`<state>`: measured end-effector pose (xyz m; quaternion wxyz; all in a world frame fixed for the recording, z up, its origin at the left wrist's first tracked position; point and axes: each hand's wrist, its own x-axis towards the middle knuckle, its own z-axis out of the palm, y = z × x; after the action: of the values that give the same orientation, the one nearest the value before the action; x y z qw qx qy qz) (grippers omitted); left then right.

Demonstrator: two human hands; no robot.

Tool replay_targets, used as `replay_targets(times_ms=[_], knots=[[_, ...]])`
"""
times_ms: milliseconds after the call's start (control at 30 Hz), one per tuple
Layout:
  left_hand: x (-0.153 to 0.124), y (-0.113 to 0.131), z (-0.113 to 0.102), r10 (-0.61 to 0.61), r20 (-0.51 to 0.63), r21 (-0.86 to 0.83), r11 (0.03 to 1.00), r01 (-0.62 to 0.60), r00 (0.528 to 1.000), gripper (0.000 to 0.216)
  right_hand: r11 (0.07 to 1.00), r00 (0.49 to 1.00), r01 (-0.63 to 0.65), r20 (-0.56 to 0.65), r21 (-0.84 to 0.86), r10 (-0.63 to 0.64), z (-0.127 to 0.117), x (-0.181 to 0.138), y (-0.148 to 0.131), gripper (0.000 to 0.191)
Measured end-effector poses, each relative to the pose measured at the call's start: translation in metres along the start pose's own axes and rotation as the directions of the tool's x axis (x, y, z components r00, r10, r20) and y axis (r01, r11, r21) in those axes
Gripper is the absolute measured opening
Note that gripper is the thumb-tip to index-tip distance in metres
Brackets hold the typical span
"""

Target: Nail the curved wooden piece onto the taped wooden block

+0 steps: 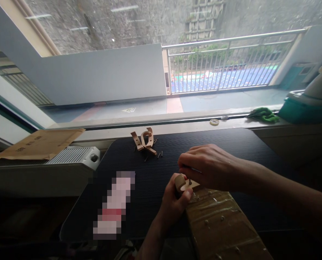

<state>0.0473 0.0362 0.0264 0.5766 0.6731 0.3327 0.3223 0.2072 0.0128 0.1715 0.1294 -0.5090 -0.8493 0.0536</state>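
Note:
My left hand is closed round a small flat wooden piece, held at the near end of a taped cardboard box. My right hand hovers just above it, fingers pinched on a small thin tool or screw that stands upright in the wooden piece; I cannot make out which. Several small screws lie on the box top. Farther back on the black table lies a little heap of curved wooden parts with a few loose screws beside it.
A blurred pink and red object lies on the table's left. A radiator with a brown envelope on it stands left. On the window sill sit a tape roll, a green cloth and a teal container.

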Motion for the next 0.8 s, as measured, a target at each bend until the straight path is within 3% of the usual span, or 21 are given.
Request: replay_targets(times_ms=[167,267,400,567,700,800], knots=[[0.000,0.002,-0.001,0.020,-0.017,0.021,1.000,-0.019,1.000,0.022,0.968,0.968,-0.243,-0.078,-0.069,0.237,0.015,-0.002,0.005,0.025],[0.000,0.005,0.000,0.017,-0.030,0.026,1.000,-0.017,0.999,0.022,0.933,0.946,-0.323,-0.095,-0.158,0.311,0.016,-0.001,0.000,0.029],[0.000,0.006,0.000,0.028,-0.007,-0.003,1.000,-0.028,1.000,0.022,0.950,0.976,-0.217,-0.054,-0.223,0.210,0.005,0.002,-0.007,0.026],[0.000,0.002,0.000,0.014,0.005,0.001,1.000,-0.014,1.000,0.023,0.992,0.998,0.036,0.059,-0.119,-0.029,-0.011,0.003,-0.007,0.017],[0.000,0.002,0.000,-0.015,0.014,0.005,1.000,0.015,1.000,0.023,0.998,0.997,0.046,0.070,-0.046,-0.043,-0.008,0.003,-0.002,0.018],[0.000,0.003,0.001,-0.006,-0.012,0.012,1.000,0.006,1.000,0.023,0.997,0.999,-0.046,0.027,-0.069,0.048,-0.001,0.004,0.001,0.020]])
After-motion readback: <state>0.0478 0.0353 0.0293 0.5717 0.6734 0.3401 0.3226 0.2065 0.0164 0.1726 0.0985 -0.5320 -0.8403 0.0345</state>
